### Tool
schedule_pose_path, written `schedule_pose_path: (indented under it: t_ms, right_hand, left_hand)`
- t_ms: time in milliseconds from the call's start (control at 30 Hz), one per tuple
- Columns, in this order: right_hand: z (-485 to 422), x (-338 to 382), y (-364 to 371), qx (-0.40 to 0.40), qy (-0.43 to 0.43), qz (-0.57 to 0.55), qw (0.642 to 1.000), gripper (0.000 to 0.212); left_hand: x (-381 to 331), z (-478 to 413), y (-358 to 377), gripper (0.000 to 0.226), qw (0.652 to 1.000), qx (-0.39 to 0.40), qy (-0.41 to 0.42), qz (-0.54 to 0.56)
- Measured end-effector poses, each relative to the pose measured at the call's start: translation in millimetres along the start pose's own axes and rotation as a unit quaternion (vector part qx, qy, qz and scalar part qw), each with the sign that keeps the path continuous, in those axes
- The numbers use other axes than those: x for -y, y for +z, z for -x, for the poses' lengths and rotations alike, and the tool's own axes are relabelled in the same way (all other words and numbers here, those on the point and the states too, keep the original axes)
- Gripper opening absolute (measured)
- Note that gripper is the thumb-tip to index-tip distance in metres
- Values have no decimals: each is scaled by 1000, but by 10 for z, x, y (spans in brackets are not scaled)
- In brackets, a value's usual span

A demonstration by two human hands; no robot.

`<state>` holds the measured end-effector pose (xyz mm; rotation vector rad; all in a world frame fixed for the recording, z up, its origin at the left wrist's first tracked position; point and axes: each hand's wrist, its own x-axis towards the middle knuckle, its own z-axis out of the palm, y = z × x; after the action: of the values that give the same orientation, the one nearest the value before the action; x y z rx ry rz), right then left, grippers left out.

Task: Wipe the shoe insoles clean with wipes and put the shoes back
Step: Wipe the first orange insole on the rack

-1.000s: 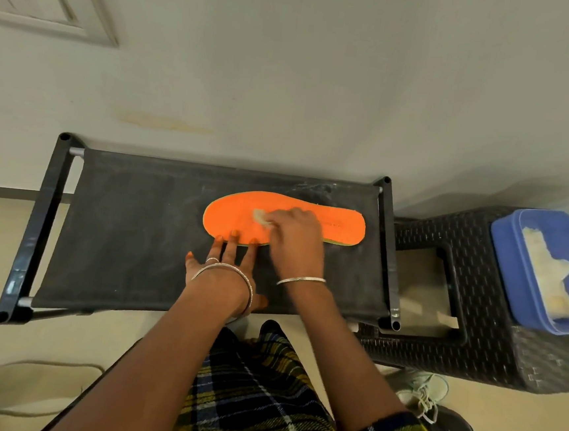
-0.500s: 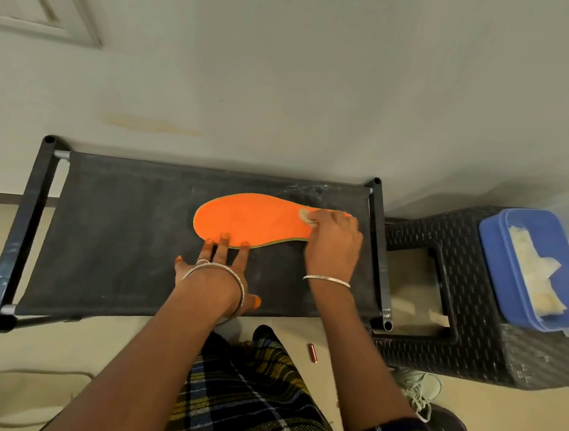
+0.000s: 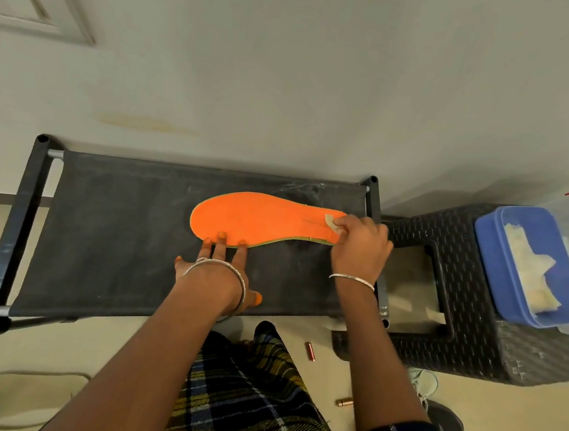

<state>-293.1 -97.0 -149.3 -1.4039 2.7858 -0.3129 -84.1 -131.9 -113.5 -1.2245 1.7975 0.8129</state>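
Orange insole (image 3: pixel 258 218) on rack (image 3: pixel 113 234), left grip (image 3: pixel 218 273) flat (fingertips (image 3: pixel 222 235) on its edge), right grip (image 3: pixel 359 247) pinching wipe (image 3: pixel 331 222) at heel

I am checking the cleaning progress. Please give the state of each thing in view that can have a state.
orange insole: lying flat on the black rack.
wipe: pinched, pressed on the insole's right end.
left hand: open, fingers pressing the insole's near edge.
right hand: pinching the wipe.
blue container: uncovered, pale wipes inside.
shoe: on the floor, partly hidden.
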Motion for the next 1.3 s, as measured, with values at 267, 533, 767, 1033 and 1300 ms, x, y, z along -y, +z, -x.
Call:
schedule_pose_path:
  t_ms: [267, 533, 767, 1033, 1300]
  right_hand:
    - [461, 773, 171, 59, -251, -33, 966, 31]
    - [124, 156, 50, 7, -53, -13, 998, 25]
    - [426, 669, 137, 41, -252, -21, 967, 32]
    - [94, 113, 16, -4, -56, -18, 998, 28]
    - [289, 819, 213, 84, -259, -53, 961, 27]
  left_hand:
    - [17, -40, -4, 99, 1000, -3, 2, 19]
    - [19, -56, 2, 93, 1000, -4, 5, 12]
    - [12, -123, 11, 97, 1000, -2, 0, 16]
    - [34, -112, 12, 94, 1000, -8, 9, 11]
    - [5, -147, 10, 99, 1000, -7, 4, 27]
